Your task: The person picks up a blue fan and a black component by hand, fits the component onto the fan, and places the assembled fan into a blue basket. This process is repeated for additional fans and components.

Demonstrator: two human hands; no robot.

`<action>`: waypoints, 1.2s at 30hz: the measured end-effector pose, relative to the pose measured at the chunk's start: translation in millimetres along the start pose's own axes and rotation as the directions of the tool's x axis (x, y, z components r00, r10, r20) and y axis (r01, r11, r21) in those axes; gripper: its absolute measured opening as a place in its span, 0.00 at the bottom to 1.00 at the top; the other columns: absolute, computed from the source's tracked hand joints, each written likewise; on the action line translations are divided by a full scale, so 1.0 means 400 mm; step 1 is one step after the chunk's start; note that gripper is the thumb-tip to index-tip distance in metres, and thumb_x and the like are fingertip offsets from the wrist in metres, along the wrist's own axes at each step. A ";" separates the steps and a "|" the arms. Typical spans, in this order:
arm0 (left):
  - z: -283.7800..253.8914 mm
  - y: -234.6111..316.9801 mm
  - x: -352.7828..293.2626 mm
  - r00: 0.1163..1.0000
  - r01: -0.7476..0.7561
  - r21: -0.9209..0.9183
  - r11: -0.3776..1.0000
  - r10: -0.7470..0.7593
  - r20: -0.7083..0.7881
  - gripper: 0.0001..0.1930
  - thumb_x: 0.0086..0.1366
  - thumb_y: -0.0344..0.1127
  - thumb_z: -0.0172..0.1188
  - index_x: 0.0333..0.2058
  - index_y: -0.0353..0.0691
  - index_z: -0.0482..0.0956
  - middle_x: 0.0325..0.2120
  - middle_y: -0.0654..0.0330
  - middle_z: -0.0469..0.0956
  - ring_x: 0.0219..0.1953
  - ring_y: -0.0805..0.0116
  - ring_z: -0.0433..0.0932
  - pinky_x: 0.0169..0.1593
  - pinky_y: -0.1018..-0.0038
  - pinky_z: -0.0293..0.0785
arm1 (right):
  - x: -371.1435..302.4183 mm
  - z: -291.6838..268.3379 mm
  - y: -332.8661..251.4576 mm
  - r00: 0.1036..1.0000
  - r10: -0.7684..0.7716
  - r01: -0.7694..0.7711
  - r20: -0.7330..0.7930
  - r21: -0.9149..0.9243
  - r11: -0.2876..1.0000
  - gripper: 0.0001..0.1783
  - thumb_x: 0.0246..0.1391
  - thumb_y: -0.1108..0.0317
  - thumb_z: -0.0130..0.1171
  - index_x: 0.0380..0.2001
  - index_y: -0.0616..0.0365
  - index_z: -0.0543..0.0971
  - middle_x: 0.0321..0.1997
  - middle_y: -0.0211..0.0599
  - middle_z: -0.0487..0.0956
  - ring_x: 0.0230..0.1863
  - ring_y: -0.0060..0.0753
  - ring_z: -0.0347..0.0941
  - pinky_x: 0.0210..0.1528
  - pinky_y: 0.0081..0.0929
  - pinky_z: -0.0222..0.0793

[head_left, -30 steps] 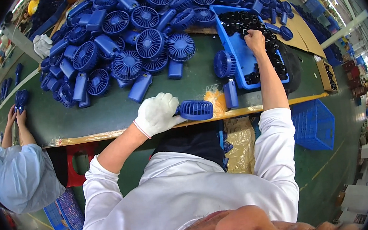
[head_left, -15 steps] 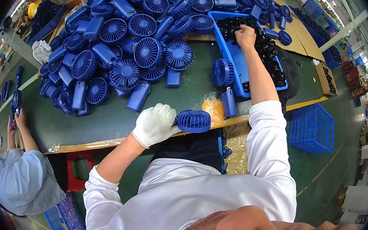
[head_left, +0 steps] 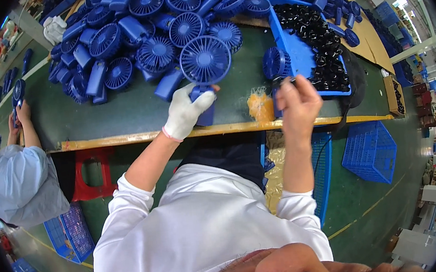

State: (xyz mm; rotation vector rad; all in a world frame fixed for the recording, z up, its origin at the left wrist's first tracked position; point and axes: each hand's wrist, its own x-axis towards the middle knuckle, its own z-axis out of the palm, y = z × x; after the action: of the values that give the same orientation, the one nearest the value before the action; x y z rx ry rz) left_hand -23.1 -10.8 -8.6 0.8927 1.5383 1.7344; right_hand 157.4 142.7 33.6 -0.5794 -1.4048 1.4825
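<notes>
My left hand (head_left: 186,110), in a white glove, is closed round the handle of a blue handheld fan (head_left: 205,61), its round grille upright and turned toward me. My bare right hand (head_left: 299,104) is closed with fingertips pinched on a small black part (head_left: 279,81), slightly blurred. Just beyond those fingers, another blue fan (head_left: 276,62) stands against a blue tray (head_left: 280,30) that holds many small black parts (head_left: 325,47). An orange patch (head_left: 261,106) lies on the table edge between my hands.
Many blue handheld fans (head_left: 155,52) are heaped over the far left and middle of the green table (head_left: 137,112). A small carton (head_left: 394,95) sits at the right end. Blue crates (head_left: 369,150) stand on the floor. A co-worker (head_left: 20,181) handles a fan at the left.
My right hand has come out of the tray toward me with a small black part. My left hand has raised and turned the fan, so its grille now faces me.
</notes>
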 end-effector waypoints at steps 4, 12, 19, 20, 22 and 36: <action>0.074 0.036 -0.013 0.998 0.059 -0.273 0.960 -0.049 0.043 0.15 0.65 0.41 0.57 0.41 0.34 0.78 0.32 0.60 0.80 0.35 0.71 0.77 0.46 0.74 0.72 | -0.133 0.079 0.033 0.990 0.019 -0.056 0.143 0.260 0.964 0.14 0.52 0.84 0.59 0.44 0.73 0.77 0.39 0.39 0.75 0.31 0.26 0.76 0.27 0.18 0.74; 0.087 0.041 -0.022 0.995 -0.074 0.264 0.962 0.053 0.087 0.22 0.58 0.51 0.60 0.31 0.33 0.80 0.19 0.56 0.78 0.23 0.69 0.78 0.30 0.72 0.73 | -0.163 0.109 0.089 0.988 0.067 -0.102 0.138 0.262 0.960 0.08 0.51 0.80 0.66 0.35 0.70 0.79 0.39 0.34 0.71 0.24 0.19 0.69 0.19 0.15 0.67; 0.103 0.037 -0.003 0.990 -0.140 0.447 0.883 0.109 0.093 0.18 0.57 0.44 0.63 0.31 0.31 0.80 0.18 0.55 0.78 0.21 0.75 0.74 0.29 0.73 0.72 | -0.148 0.104 0.122 0.996 0.046 -0.053 0.076 0.093 0.994 0.21 0.66 0.58 0.53 0.29 0.68 0.78 0.34 0.32 0.75 0.30 0.19 0.69 0.29 0.19 0.66; 0.110 0.036 -0.001 0.991 -0.119 0.423 0.898 0.082 0.105 0.18 0.57 0.45 0.63 0.31 0.30 0.80 0.18 0.55 0.78 0.21 0.75 0.75 0.28 0.73 0.71 | -0.149 0.105 0.126 0.990 0.121 -0.129 0.077 0.118 0.985 0.25 0.67 0.53 0.49 0.29 0.67 0.78 0.32 0.32 0.75 0.30 0.19 0.69 0.29 0.18 0.66; 0.121 0.020 0.006 0.988 -0.130 0.414 0.901 0.082 0.133 0.20 0.57 0.45 0.63 0.30 0.28 0.80 0.16 0.56 0.77 0.21 0.77 0.75 0.27 0.74 0.71 | -0.151 0.104 0.153 0.979 0.182 -0.188 0.089 0.064 0.980 0.34 0.66 0.39 0.42 0.27 0.62 0.77 0.24 0.29 0.74 0.26 0.18 0.69 0.25 0.17 0.65; 0.167 -0.048 0.052 0.907 -0.394 0.677 0.621 0.383 0.176 0.20 0.72 0.46 0.43 0.33 0.38 0.77 0.28 0.45 0.77 0.32 0.49 0.78 0.37 0.58 0.71 | -0.074 0.057 0.034 0.996 0.086 -0.092 -0.037 -0.587 0.804 0.17 0.41 0.63 0.72 0.31 0.65 0.82 0.31 0.45 0.84 0.31 0.36 0.80 0.37 0.32 0.73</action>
State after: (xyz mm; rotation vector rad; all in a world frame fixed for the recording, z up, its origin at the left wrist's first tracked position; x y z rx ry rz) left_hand 21.2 45.4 -20.7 1.7318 2.1708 1.3640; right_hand 145.8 108.3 18.0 -1.0473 -1.8635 1.0860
